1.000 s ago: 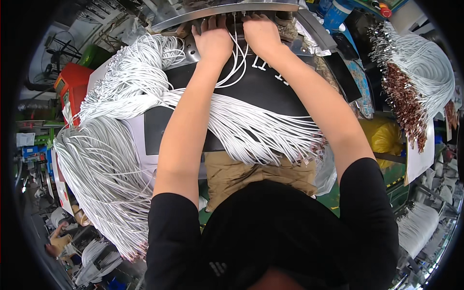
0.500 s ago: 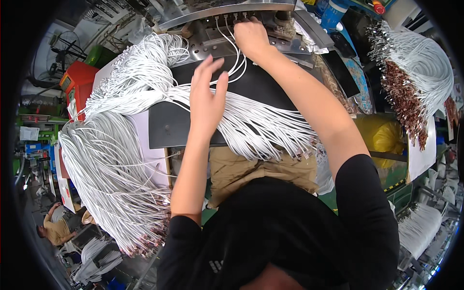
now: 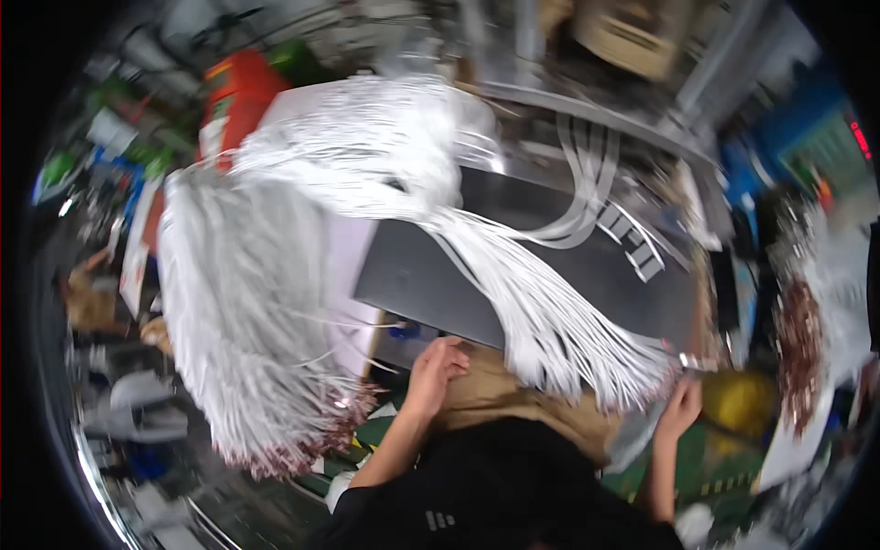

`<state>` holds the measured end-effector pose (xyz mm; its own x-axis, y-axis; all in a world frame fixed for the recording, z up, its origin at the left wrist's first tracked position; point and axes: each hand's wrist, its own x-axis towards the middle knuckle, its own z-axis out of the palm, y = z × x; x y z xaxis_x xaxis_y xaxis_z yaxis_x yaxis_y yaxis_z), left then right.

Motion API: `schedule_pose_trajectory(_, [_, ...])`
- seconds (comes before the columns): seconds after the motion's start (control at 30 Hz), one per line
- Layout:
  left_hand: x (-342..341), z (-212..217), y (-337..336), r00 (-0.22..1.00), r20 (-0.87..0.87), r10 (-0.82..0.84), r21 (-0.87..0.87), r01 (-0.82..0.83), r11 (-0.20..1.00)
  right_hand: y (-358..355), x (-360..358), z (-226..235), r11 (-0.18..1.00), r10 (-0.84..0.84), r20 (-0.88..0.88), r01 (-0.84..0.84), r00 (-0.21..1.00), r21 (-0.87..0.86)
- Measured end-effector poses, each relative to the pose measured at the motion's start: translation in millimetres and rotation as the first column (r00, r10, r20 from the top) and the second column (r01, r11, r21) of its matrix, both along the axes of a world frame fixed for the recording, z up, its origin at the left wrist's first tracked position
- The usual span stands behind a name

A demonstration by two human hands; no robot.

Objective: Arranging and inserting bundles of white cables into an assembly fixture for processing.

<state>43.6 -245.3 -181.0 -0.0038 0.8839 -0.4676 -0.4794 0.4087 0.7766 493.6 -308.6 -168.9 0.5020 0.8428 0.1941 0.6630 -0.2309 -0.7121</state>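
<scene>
A bundle of white cables fans out across a dark mat towards my right. My right hand is at the right-hand cable ends, beside a small silvery metal piece. Blur hides whether its fingers grip anything. My left hand is beside the near edge of the mat, its fingers curled in with nothing visible in them. Several loose white cables rise in an arc from the bundle to the metal machine at the back.
A large hank of white cables with reddish-brown ends hangs at the left. More coiled cable lies behind it, near an orange-red box. Brown-ended cables hang at the far right, past a yellow bag.
The view has shifted and blurred. My right hand has left the machine and come down to the right-hand cable ends. My left hand has drawn back from above the bundle to the mat's near edge.
</scene>
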Motion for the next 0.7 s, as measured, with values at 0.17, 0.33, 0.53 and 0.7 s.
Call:
schedule_pose_trajectory(0.17, [9,-21,19,0.988,-0.141,0.06,0.031,-0.056,0.998,-37,-63,-108,0.938,0.074,-0.299,-0.168,0.951,-0.302])
schedule_pose_trajectory(0.33, [7,-18,23,0.991,-0.126,0.031,0.005,-0.031,1.0,9,-98,-121,0.811,0.331,-0.334,-0.447,0.882,-0.378])
schedule_pose_trajectory(0.53, [5,-17,27,0.984,-0.175,0.027,-0.021,-0.031,0.999,31,-84,-109,0.673,0.447,-0.264,-0.516,0.855,-0.53])
schedule_pose_trajectory(0.7, [7,-17,27,0.977,-0.213,0.02,-0.053,-0.032,0.998,33,-69,-94,0.581,0.486,-0.205,-0.489,0.85,-0.65])
